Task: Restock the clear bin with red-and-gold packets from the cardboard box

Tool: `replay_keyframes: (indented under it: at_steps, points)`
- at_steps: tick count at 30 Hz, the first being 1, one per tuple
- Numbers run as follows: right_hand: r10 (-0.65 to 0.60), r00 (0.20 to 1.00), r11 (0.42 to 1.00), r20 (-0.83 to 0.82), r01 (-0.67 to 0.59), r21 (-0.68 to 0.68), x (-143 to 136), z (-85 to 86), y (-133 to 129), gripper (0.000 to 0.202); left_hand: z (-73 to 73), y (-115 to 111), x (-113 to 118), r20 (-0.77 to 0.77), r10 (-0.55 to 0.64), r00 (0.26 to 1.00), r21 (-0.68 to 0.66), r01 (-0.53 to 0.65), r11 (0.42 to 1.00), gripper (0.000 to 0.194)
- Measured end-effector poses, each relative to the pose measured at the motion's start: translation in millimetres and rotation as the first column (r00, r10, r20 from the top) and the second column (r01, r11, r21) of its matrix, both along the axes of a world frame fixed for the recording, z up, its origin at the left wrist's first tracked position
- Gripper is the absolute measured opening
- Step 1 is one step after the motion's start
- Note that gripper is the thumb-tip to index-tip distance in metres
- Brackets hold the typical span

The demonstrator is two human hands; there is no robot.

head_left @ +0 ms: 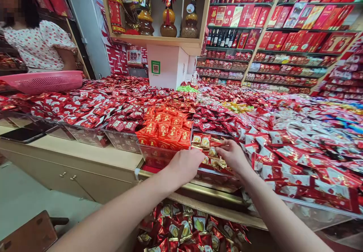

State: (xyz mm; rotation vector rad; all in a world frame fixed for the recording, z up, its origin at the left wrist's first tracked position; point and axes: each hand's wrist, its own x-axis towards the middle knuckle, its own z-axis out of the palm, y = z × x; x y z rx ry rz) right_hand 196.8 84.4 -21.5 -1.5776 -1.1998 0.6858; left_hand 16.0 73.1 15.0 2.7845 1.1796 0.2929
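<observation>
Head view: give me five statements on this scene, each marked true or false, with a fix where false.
1. The right hand is over the clear bin of gold-and-red packets. True.
2. The pink basket is to the right of both hands. False: the pink basket is at the far left.
3. A QR code sign with a green border is on the pale box. True.
4. The left hand is down among the packets below the counter. False: the left hand is up at the bin's left side.
5. More wrapped packets lie lower down, below the bin. True.
</observation>
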Motion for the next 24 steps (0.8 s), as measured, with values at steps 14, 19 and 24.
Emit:
replay_keyframes:
  at_steps: [14,19,24]
  points:
    - [0.044,0.851,0.986,0.524,0.048,-0.160,-10,-16.2,19,0.010,16.9,15,28,-0.326,0.030,0.945,-0.092,-0.063,0.994,0.016]
    - [0.082,0.771,0.992,0.632,-0.001,-0.128,-16,-8.5,17,0.006,13.9,14,29,-0.351,0.044,0.935,-0.096,-0.082,0.992,0.017]
    - [0.139,0.744,0.981,0.654,-0.012,-0.195,-17,-11.6,23,0.018,17.9,9,27,-0.324,-0.004,0.946,-0.124,-0.038,0.992,0.025]
